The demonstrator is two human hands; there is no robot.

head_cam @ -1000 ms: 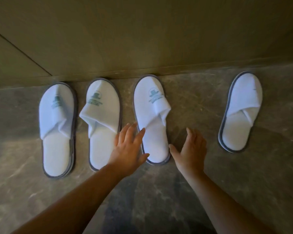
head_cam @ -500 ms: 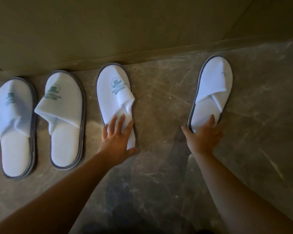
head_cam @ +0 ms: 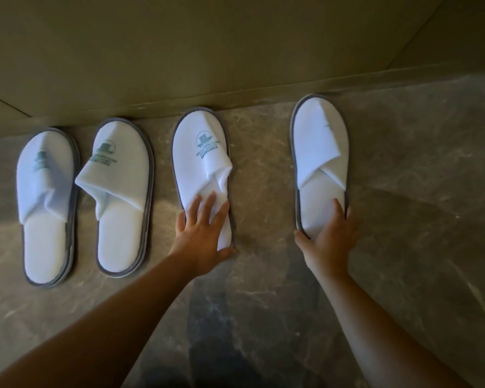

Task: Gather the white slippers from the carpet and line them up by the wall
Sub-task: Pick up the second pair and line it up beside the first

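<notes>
Slippers [head_cam: 319, 147], four white, two hands [head_cam: 200, 238] touching

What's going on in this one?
A person is lining up four white towelling slippers with grey sole edging, toes towards the olive wall, on a grey marbled floor. The left hand lies flat on the heel of the third slipper from the left. The right hand grips the heel of the fourth slipper, which sits further apart. The first slipper and second slipper lie untouched, side by side.
</notes>
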